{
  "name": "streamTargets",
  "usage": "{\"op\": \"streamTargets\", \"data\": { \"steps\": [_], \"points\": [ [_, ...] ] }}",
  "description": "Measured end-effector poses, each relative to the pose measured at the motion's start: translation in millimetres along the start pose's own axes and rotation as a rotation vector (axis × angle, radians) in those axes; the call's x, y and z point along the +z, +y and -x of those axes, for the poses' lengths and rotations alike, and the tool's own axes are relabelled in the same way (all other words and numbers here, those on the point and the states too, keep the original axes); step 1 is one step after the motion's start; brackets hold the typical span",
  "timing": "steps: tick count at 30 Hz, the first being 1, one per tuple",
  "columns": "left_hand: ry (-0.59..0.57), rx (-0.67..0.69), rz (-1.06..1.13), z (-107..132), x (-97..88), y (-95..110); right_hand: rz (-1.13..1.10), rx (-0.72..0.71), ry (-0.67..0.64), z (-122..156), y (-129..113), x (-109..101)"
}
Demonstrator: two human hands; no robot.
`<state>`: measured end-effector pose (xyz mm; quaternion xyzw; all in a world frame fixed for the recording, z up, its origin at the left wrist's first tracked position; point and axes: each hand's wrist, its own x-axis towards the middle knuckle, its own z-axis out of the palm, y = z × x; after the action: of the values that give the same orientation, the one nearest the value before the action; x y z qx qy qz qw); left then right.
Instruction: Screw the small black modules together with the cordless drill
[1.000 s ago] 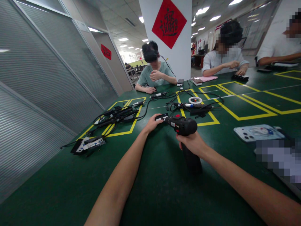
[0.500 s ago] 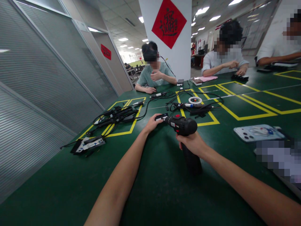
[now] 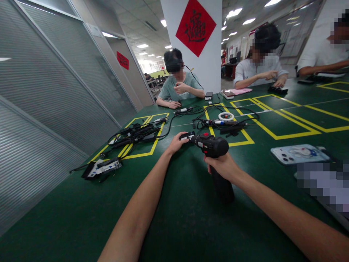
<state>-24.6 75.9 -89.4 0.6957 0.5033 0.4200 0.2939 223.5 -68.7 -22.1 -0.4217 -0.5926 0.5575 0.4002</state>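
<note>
Nothing moved, drill (image 3: 213, 146) upright in right hand (image 3: 223, 166)

- Slight head turn by the person in the green top (image 3: 180, 85) across the surface (image 3: 174, 203).
- Small head shift by the person in white (image 3: 321, 54) at far right.

The right hand (image 3: 224, 165) grips a black drill (image 3: 213, 146) while the left hand (image 3: 176, 142) steadies a small part (image 3: 185, 136) at its tip.
</note>
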Motion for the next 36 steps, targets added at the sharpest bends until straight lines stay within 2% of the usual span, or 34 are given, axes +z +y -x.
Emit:
{"op": "streamTargets", "data": {
  "steps": [15,24,32,36],
  "points": [
    [-0.013,0.09,-0.071,-0.8,-0.9,-0.7,0.003,-0.022,-0.013,-2.2,8.5,-0.8],
    [-0.016,0.115,-0.1,-1.2,-1.2,-2.7,-0.118,0.052,0.004,2.6,-4.3,-6.8],
    [-0.037,0.119,-0.137,-0.6,-3.5,-0.4,-0.221,0.064,0.012,-0.8,0.9,-11.5],
    [-0.031,0.111,-0.144,-1.5,-3.0,-0.2,-0.26,0.104,0.021,0.9,-4.5,-17.7]
  ]
}}
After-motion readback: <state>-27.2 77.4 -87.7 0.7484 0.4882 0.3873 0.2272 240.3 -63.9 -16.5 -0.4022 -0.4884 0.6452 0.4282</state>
